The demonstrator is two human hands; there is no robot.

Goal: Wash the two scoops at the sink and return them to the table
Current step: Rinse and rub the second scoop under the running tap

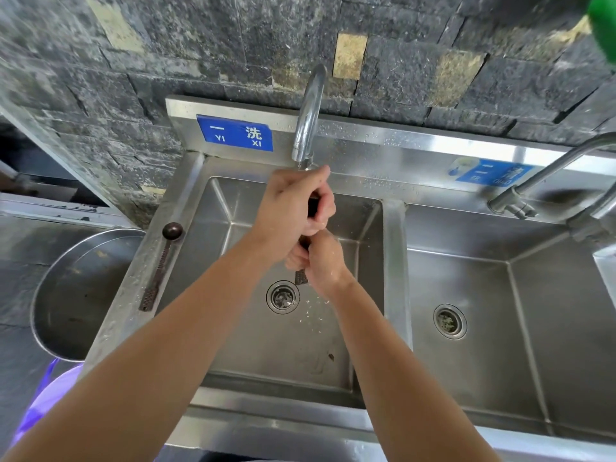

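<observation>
Under faucet (308, 115), 12 o'clock: both hands clamp scoop 1 (301, 276).
L hand (293, 203): closed on bowl end.
R hand (321, 261): closed on handle.
Scoop 2 (162, 265): 9 o'clock, on sink rim (133, 288).
Left: rinse judged unfinished; return both to table.

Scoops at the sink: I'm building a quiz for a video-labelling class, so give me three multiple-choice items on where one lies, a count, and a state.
1. Where does the free scoop lie?
A. on the left rim of the sink
B. in the right basin
C. in the round metal bowl

2. How many basin drains show?
A. one
B. two
C. three

3. How is the other scoop held?
A. by the left hand alone
B. by the right hand alone
C. by both hands under the faucet

Answers:
1 A, it rests along the wet steel rim beside the left basin.
2 B, one drain sits in each basin.
3 C, both sets of fingers close around its handle, whose end pokes out below.
</observation>
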